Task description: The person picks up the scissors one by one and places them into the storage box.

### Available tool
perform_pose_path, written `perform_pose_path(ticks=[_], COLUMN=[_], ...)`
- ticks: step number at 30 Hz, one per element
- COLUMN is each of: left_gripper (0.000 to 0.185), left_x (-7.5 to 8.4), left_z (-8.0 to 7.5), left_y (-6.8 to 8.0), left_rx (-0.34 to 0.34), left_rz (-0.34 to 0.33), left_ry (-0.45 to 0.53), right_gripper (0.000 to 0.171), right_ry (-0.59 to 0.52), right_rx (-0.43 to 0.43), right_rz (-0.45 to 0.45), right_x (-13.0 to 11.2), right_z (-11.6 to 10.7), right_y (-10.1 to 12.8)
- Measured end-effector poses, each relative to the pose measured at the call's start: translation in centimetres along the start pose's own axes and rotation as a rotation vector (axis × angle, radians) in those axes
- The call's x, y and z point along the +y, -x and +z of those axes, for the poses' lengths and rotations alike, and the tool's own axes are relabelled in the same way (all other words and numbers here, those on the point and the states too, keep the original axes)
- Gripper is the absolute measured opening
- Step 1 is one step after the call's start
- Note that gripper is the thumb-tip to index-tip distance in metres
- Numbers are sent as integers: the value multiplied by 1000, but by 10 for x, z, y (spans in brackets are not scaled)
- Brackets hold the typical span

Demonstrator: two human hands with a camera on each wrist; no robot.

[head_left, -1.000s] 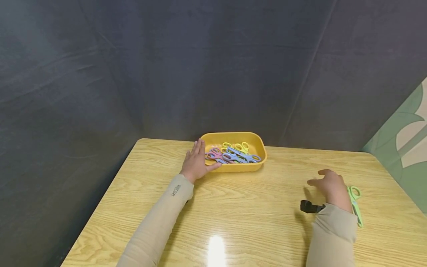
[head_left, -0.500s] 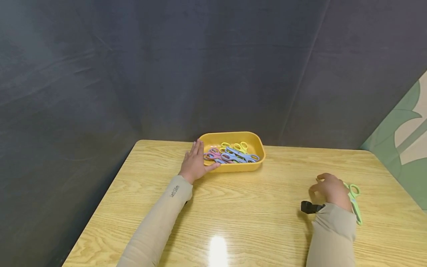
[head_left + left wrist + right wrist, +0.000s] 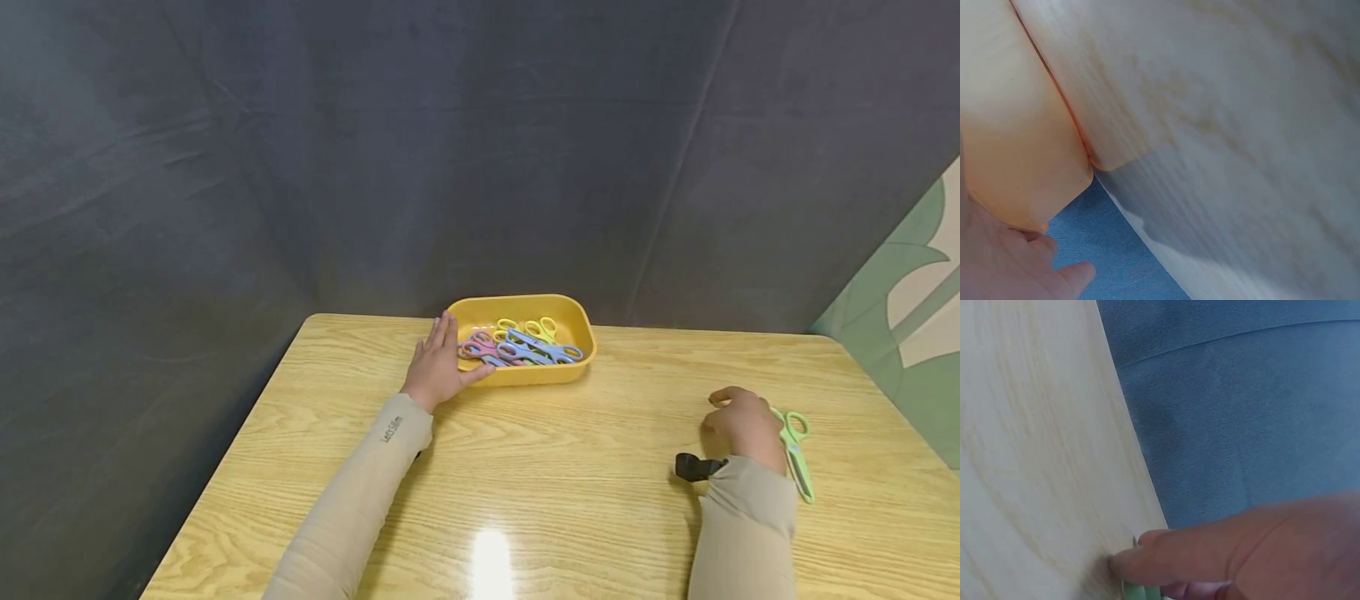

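Observation:
A yellow plastic tray (image 3: 528, 377) stands at the back of the wooden table, with several pairs of scissors (image 3: 540, 346) in it, blue, pink and yellow. My left hand (image 3: 437, 367) rests against its left end, fingers straight along the side and thumb along the front wall. In the left wrist view the fingers touch the tray's wall (image 3: 1029, 137). Low on the table at the right, my right hand (image 3: 746, 425) pinches a green piece (image 3: 1138, 592) with a pointed tip, apparently scissors, mostly hidden by the hand. Green scissors (image 3: 797, 458) lie just right of that hand.
The wooden table (image 3: 585, 475) carries both hands and the tray. A dark curtain (image 3: 487, 150) hangs right behind its back edge. A green and beige patterned surface (image 3: 926, 325) shows at the far right.
My right hand has lowered a little, and its thumb and fingers have drawn in from a spread pose to a pinch. The left hand and the tray stay put.

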State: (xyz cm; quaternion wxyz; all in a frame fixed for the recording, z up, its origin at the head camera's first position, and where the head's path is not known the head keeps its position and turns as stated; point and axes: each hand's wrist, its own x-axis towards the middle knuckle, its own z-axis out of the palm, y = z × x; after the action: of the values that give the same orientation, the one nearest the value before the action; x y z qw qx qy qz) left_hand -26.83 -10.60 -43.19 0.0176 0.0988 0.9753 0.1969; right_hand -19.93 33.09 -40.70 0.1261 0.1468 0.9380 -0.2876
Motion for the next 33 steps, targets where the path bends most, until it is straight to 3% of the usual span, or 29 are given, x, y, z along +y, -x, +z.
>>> perform_pose_path(ticks=[13,24,33], left_gripper=[115,116,116], left_x=[-1,-1,0], left_z=[0,1,0], left_y=[1,0,1], left_rx=[15,9,13], left_rz=[1,2,5], left_ry=[29,23,28], right_gripper=[48,44,51], right_ry=[-63,-74,-149], right_rx=[78,193,198], right_rz=[2,-87,-36], right_x=[0,-2,-7], right_z=[3,3,4], right_y=[0,2,6])
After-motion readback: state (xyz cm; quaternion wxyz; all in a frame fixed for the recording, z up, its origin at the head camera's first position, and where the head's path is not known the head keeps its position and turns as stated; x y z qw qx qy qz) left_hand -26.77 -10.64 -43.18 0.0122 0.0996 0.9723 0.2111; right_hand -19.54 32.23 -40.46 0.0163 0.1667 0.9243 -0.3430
